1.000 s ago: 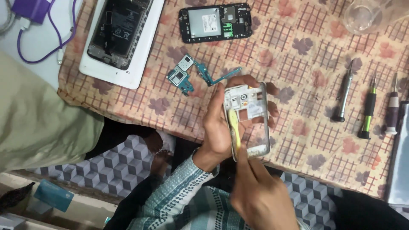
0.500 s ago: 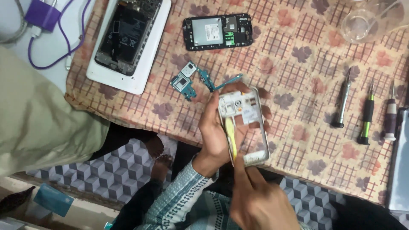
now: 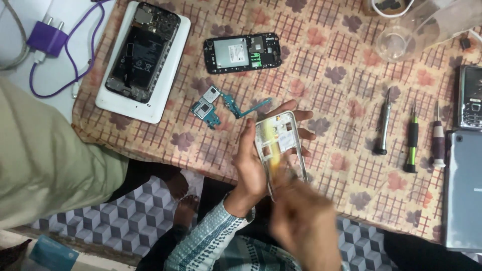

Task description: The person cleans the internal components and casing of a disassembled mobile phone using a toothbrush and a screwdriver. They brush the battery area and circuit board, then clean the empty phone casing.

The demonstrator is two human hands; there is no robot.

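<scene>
A left hand (image 3: 251, 168) grips a white plastic phone frame (image 3: 279, 146) above the patterned tablecloth's (image 3: 326, 75) edge while the blurred right hand (image 3: 304, 221) pinches a yellow tool (image 3: 273, 150) against it. The frame looks stripped: green circuit boards (image 3: 207, 106) already lie out, screwdrivers (image 3: 411, 143) idle nearby; reassembly remains.

Bits and tools spread over my flowered tablecloth (image 3: 331, 75).

Ahead of me lies a small blue circuit board (image 3: 207, 106) with a teal flex strip (image 3: 240, 106) just beside it, and beyond them a black opened phone (image 3: 242, 52). To my left sits an opened tablet (image 3: 144, 57) in a white shell, with a purple charger (image 3: 46, 38) off the cloth. To my right three screwdrivers (image 3: 411, 143) lie side by side, near a clear plastic jar (image 3: 416, 30).
</scene>
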